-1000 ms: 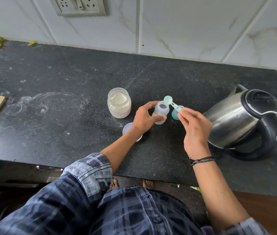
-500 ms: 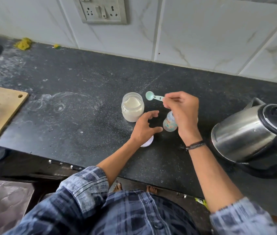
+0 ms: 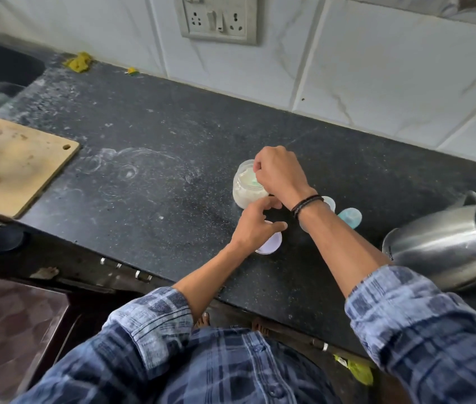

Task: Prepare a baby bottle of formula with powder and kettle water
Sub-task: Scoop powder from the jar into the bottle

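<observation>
We're on the powder step. Our right hand (image 3: 280,173) hangs over the open powder jar (image 3: 245,196). Its grip is curled on the scoop (image 3: 253,181), whose green bowl is down in the powder; the handle is hidden under the fingers. Our left hand (image 3: 255,225) is at 6 o'clock of the jar, grip loosely spread and holding nothing. We can't tell if the thumb touches the glass. Under that hand the jar's lid (image 3: 271,244) lies flat on the tabletop (image 3: 143,199).

The baby bottle (image 3: 329,203) stands at 3 o'clock of the jar, mostly hidden behind the right wrist, w/ a teal cap (image 3: 351,217) just beside it at 4 o'clock. The kettle (image 3: 446,249) is farther out, approx. 4 o'clock.

Next, as we judge it: lift a level scoopful, carry it toward 3 o'clock w/o tipping, and empty it into the narrow bottle mouth. The left hand should prob. steady the bottle. Kettle water comes after.
</observation>
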A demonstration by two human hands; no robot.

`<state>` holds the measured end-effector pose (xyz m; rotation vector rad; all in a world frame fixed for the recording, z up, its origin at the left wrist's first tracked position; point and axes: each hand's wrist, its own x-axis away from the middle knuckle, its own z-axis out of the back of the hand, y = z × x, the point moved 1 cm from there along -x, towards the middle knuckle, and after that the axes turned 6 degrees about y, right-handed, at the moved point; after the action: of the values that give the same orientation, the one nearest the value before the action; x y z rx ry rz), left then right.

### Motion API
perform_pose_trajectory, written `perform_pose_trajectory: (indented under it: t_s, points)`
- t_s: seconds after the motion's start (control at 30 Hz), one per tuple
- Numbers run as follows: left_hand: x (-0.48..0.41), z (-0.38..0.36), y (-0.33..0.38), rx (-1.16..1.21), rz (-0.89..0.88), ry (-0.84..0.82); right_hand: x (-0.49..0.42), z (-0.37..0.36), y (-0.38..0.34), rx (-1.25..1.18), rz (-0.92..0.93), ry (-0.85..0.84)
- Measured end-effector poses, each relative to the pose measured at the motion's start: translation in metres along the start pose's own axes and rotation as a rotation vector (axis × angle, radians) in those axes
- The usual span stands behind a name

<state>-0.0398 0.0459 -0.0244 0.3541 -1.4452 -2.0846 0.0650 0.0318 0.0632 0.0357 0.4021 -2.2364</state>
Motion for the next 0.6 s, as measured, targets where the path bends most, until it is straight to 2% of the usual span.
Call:
perform_pose_trajectory:
  t_s: [0.23,0.37,0.6]
  points:
    - [0.007,-0.001,0.002,0.005,-0.001,-0.017,-0.011,-0.003,-0.007,0.053,-0.009,-0.091]
    - [0.008,0.001,0.004,-0.002,-0.007,-0.031,-0.006,0.001,-0.009,-0.040,-0.064,-0.094]
    - [0.011,-0.006,0.002,0.003,-0.012,-0.036,0.022,0.032,0.008,-0.292,-0.212,0.143]
